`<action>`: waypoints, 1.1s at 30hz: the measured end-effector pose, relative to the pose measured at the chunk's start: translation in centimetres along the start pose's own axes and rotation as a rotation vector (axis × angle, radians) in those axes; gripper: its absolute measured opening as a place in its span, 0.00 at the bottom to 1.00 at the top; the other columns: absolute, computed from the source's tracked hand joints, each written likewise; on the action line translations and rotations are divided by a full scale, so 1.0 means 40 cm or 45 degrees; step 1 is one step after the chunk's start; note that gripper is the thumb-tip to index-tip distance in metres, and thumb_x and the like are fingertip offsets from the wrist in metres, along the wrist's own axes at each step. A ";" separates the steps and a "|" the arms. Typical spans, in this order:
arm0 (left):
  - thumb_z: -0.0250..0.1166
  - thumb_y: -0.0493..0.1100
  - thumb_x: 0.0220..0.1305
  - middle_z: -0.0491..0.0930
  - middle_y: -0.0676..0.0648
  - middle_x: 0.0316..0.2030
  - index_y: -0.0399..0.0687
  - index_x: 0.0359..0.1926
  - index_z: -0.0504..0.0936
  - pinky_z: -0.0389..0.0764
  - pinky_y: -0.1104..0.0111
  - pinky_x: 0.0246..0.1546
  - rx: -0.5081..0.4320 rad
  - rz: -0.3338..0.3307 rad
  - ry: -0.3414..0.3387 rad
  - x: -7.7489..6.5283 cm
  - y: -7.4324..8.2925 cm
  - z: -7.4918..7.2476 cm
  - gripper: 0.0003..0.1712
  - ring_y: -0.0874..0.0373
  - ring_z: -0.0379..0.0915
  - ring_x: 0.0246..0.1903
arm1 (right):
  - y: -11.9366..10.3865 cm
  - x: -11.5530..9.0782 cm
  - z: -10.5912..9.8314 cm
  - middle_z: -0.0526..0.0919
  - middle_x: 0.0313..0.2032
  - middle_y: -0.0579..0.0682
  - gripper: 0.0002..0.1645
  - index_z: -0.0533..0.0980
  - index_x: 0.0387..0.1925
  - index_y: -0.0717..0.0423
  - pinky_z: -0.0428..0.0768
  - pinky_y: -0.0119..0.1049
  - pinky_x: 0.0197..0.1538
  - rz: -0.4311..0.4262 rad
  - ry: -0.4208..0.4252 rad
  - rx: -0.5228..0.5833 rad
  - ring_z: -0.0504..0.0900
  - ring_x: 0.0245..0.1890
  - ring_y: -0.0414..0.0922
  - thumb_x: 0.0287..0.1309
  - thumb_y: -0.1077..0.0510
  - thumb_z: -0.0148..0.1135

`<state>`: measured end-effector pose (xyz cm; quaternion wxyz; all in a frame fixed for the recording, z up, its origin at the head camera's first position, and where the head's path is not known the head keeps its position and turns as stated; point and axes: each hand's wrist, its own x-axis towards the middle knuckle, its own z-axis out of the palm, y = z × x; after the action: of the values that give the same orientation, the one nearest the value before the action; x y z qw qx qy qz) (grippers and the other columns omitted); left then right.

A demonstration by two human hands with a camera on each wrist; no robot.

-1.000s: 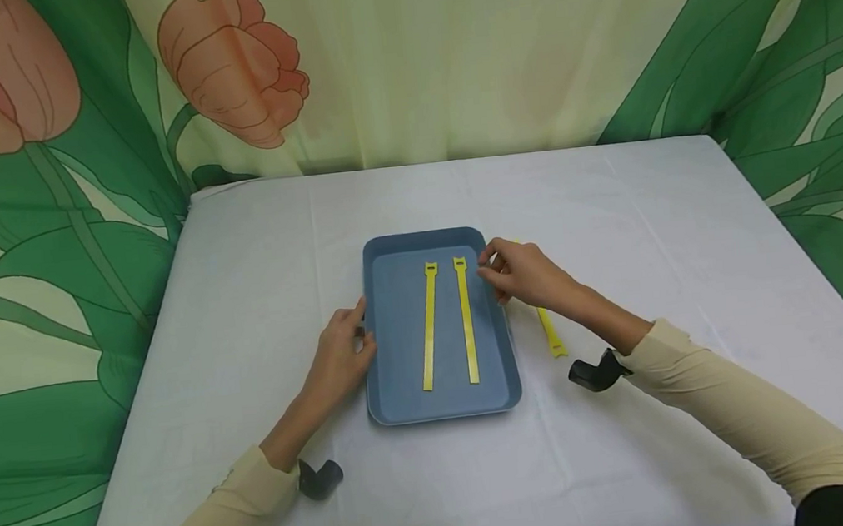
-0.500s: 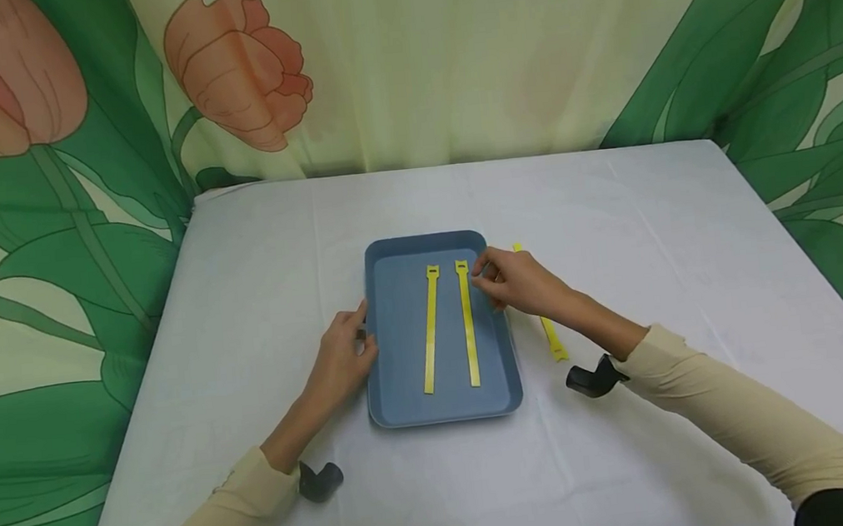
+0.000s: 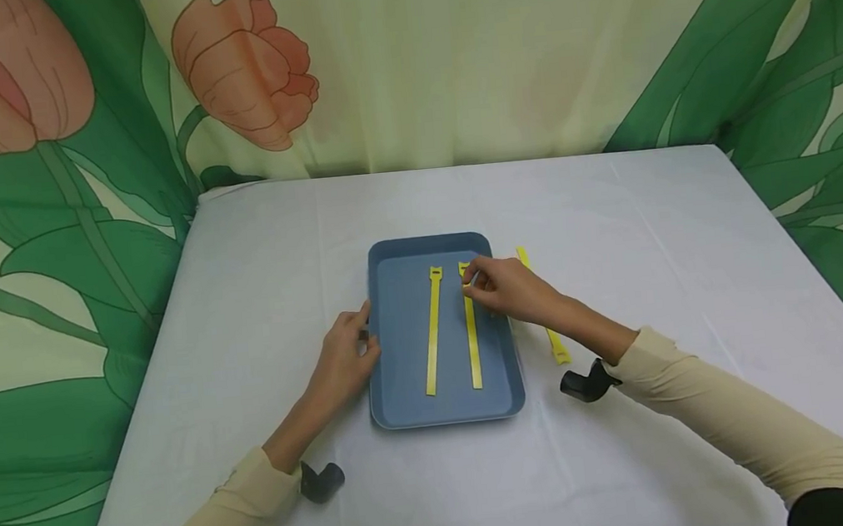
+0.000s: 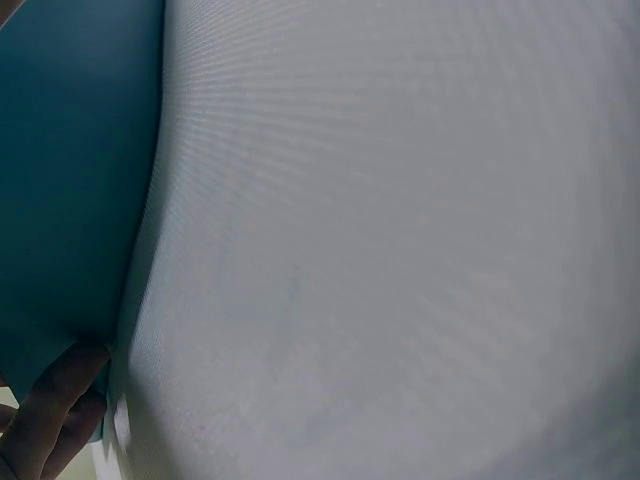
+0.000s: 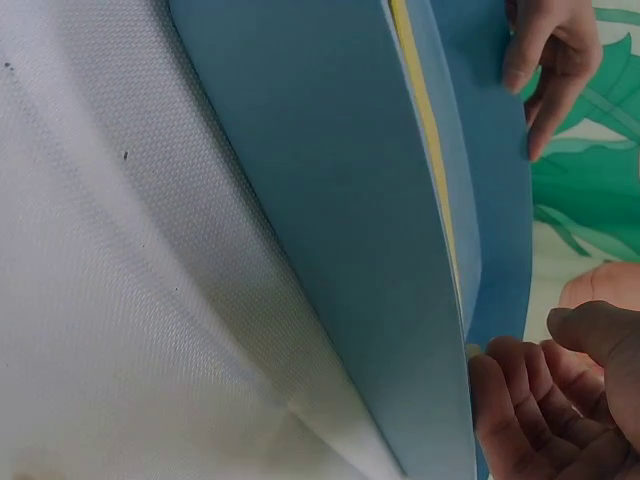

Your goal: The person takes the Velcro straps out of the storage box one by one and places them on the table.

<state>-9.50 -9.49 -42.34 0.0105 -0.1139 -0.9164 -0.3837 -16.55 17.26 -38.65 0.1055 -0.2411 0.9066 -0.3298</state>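
A blue-grey tray (image 3: 449, 408) lies on the white cloth. Two yellow hook-and-loop cable ties (image 3: 433, 333) lie lengthwise in it, slotted heads at the far end. The left hand (image 3: 344, 349) holds the tray's left rim, thumb over the edge; its fingers also show at the tray's edge in the left wrist view. Above the upper part of the right-hand cable tie (image 3: 473, 346) is the right hand (image 3: 510, 287), thumb and index finger close together with bent fingers. No grasp on the tie is visible. A third yellow cable tie (image 3: 559, 349) lies right of the tray, partly hidden under the forearm.
A white tablecloth (image 3: 255, 252) covers the table. Behind it hangs a curtain (image 3: 464, 59) with printed flowers and leaves. A black wrist device (image 3: 588, 381) sits beside the right sleeve and another black device (image 3: 322, 482) beside the left.
The right hand has shifted left from the tray's right rim to over the head end of the right-hand tie. The left hand stays on the rim; the view has shifted slightly.
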 end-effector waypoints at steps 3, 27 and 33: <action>0.58 0.29 0.56 0.71 0.34 0.48 0.28 0.65 0.62 0.79 0.61 0.41 0.001 -0.006 -0.001 0.001 -0.001 0.001 0.34 0.47 0.76 0.43 | -0.001 0.007 0.009 0.81 0.29 0.50 0.10 0.75 0.40 0.61 0.76 0.34 0.28 -0.057 0.015 -0.044 0.77 0.26 0.42 0.58 0.60 0.62; 0.58 0.29 0.57 0.71 0.34 0.47 0.28 0.64 0.62 0.79 0.64 0.39 -0.019 -0.006 0.013 0.001 -0.002 -0.003 0.33 0.48 0.76 0.42 | 0.011 0.061 0.077 0.75 0.47 0.51 0.16 0.77 0.45 0.57 0.73 0.37 0.52 -0.530 -0.239 -0.311 0.72 0.52 0.46 0.54 0.60 0.67; 0.58 0.29 0.57 0.72 0.34 0.48 0.28 0.64 0.62 0.79 0.64 0.40 -0.003 -0.013 0.007 0.002 -0.005 0.002 0.33 0.49 0.76 0.42 | 0.011 0.059 0.081 0.76 0.46 0.49 0.15 0.79 0.44 0.54 0.75 0.37 0.51 -0.616 -0.279 -0.327 0.73 0.50 0.46 0.53 0.60 0.68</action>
<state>-9.63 -9.56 -42.51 0.0109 -0.1082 -0.9164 -0.3852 -17.61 14.58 -41.49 0.0898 -0.4958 0.8403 -0.2001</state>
